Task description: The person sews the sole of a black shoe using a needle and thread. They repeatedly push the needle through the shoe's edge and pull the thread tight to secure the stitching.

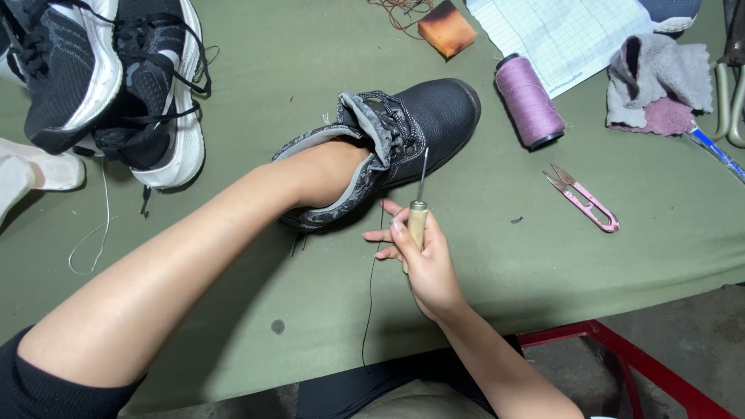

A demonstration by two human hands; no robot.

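A black leather boot (434,116) lies on its side on the green table cover (310,295). My left hand is hidden inside the boot's opening; only the forearm (233,225) shows, reaching in past the grey padded collar. My right hand (423,260) grips a wooden-handled stitching awl (419,209), whose metal needle points up at the boot's side near the sole. A dark thread (371,295) hangs from the awl area down over the table's front edge.
A pair of black and white sneakers (116,77) lies at the back left. A purple thread spool (530,101), pink thread snips (586,200), a grey and pink rag (660,85), gridded paper (559,31) and an orange block (446,27) sit at the back right. A red metal frame (621,357) stands below the table.
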